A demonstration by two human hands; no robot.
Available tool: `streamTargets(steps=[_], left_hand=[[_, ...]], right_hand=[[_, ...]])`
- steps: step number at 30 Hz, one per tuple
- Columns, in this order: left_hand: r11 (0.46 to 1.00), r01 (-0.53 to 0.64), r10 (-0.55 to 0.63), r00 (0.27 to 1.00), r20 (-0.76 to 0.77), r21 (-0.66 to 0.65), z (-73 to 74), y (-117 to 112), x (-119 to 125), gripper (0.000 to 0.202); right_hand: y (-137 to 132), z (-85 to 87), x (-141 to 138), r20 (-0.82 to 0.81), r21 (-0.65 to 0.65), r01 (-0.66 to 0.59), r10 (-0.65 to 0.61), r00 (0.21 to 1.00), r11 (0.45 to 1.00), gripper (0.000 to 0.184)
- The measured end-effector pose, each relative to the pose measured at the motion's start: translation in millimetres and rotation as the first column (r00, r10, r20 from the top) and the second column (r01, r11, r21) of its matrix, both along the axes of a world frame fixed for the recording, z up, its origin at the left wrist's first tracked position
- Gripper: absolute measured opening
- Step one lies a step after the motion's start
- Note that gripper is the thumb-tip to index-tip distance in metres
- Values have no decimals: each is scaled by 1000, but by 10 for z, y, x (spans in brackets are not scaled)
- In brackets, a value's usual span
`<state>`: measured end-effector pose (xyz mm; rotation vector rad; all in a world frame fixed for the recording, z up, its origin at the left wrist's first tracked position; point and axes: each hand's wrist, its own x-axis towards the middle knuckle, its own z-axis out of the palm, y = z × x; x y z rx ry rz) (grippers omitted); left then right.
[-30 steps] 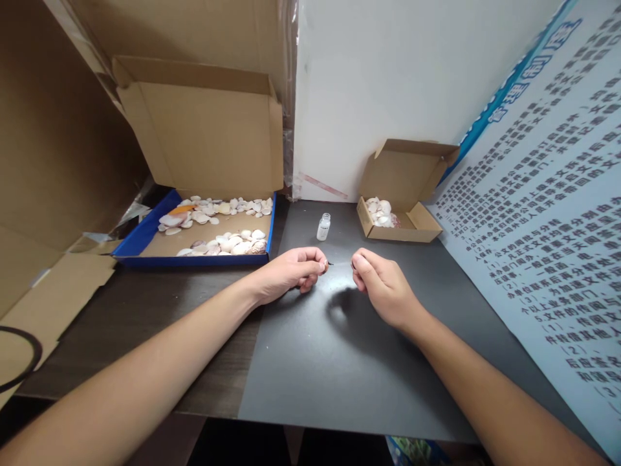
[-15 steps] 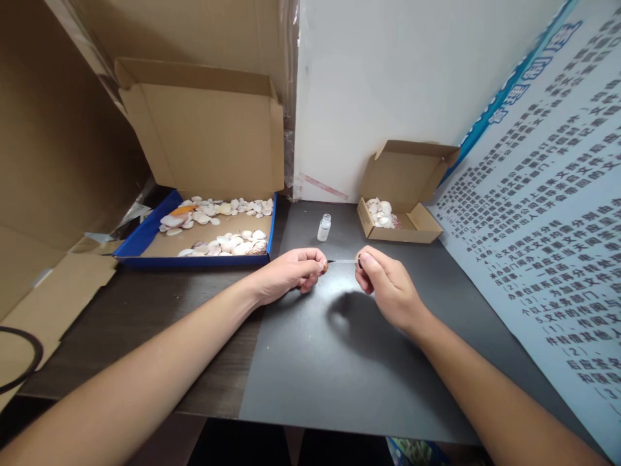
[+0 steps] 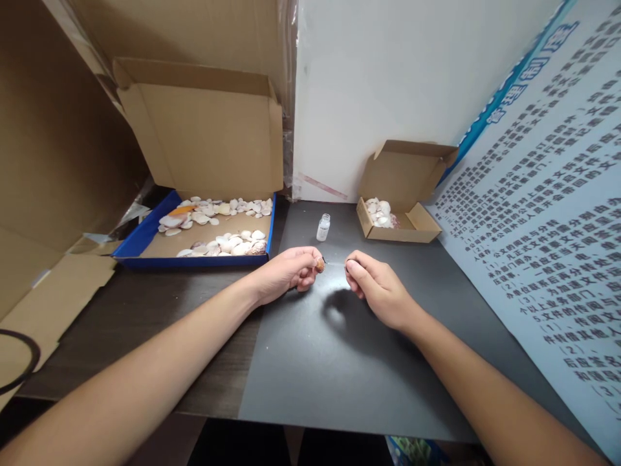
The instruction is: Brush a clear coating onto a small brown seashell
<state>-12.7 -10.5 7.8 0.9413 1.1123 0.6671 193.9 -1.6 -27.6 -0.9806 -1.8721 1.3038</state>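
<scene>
My left hand pinches a small orange-brown seashell between thumb and fingertips, over the grey mat. Facing it, my right hand is closed around the dark cap of a thin applicator brush. The brush's pale stem points left, and its dark tip is at the shell; whether it touches cannot be made out. Behind both hands, an uncapped small clear bottle with a white label stands upright on the mat.
A blue-sided cardboard box at the left holds rows of shells, its lid raised. At the back right, a smaller open carton contains white shells. A printed poster slants along the right side; a white panel stands behind.
My right hand has shifted left with the brush, narrowing the gap to my left hand. The shell has turned and more of its orange-brown face shows.
</scene>
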Motion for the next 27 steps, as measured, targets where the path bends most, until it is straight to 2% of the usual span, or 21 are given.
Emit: streamTargets(steps=[12,16,20,27], left_hand=[[999,-38,38,999,9,-26,21,-2,7,7],[999,-33,34,999,12,-35,24,3,4,7],[999,-22,23,1000,13,-38,26,6,-3,8],[999,-24,24,1000,3,-35,31,-1,-5,7]], right_hand=[[-36,17,-3,-20,-16,-109,109,994,994,33],[-25,12,-7,-21,-4,-63,63,998,998,33],[-18,7,-1,44,31,12,-13,999,999,31],[-14,23,-1,57,62,-35,32,998,997,33]])
